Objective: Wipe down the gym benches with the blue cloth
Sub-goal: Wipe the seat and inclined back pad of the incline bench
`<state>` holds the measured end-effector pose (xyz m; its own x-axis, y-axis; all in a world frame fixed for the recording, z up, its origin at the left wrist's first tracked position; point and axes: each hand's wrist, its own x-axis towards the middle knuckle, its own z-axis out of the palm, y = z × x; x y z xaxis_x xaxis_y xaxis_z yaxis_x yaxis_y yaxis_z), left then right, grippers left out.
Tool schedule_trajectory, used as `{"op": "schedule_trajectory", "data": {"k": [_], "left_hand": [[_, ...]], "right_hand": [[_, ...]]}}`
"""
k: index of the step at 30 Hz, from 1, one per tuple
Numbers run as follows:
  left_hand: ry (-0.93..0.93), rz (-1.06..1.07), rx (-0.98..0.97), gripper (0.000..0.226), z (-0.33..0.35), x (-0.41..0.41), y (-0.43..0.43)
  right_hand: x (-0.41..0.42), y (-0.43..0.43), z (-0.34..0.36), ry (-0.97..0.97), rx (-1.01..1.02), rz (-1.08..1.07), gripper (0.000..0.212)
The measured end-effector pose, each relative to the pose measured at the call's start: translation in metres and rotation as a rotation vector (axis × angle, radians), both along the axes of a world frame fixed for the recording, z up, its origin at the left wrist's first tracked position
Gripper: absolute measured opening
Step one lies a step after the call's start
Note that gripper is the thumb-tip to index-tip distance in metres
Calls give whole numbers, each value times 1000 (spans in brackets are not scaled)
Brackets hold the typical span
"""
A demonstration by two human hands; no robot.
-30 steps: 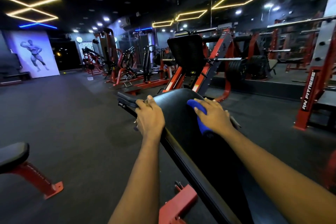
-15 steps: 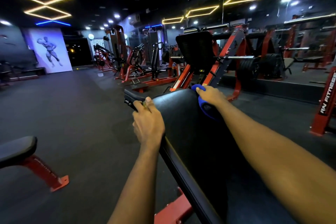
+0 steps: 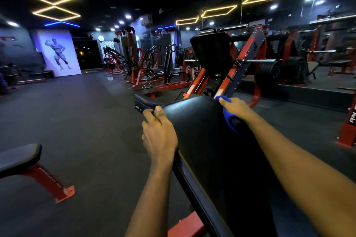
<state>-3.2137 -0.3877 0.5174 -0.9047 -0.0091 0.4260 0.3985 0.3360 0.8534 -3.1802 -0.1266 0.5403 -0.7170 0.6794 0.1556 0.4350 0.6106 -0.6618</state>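
now right hand [image 3: 236,107] clamps the crumpled blue cloth [image 3: 230,120] on the glossy black worktop [image 3: 196,121]; left hand [image 3: 159,132] grips its edge.

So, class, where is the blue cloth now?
Head view, right of centre: the right hand holds the blue cloth on the far right edge of the bench pad.

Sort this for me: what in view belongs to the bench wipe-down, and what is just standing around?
In the job: blue cloth, held by the right hand; black bench pad; left hand gripping the pad's left edge; second bench at lower left, probably a later one.
Standing around: leg press machine behind the pad; weight plates; wall poster.
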Motion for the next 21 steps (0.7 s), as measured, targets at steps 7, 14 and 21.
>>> {"op": "schedule_trajectory", "data": {"k": [7,14,21], "left_hand": [[7,9,17,45,0,1,-1],[-4,-11,26,42,-1,-2,-2],[-18,-10,69,42,1,3,-2]], "right_hand": [[-55,-46,53,-130,322,93,59],[-38,-7,21,142,-74,184,60],[-59,-35,47,-98,201,61,61]]}}
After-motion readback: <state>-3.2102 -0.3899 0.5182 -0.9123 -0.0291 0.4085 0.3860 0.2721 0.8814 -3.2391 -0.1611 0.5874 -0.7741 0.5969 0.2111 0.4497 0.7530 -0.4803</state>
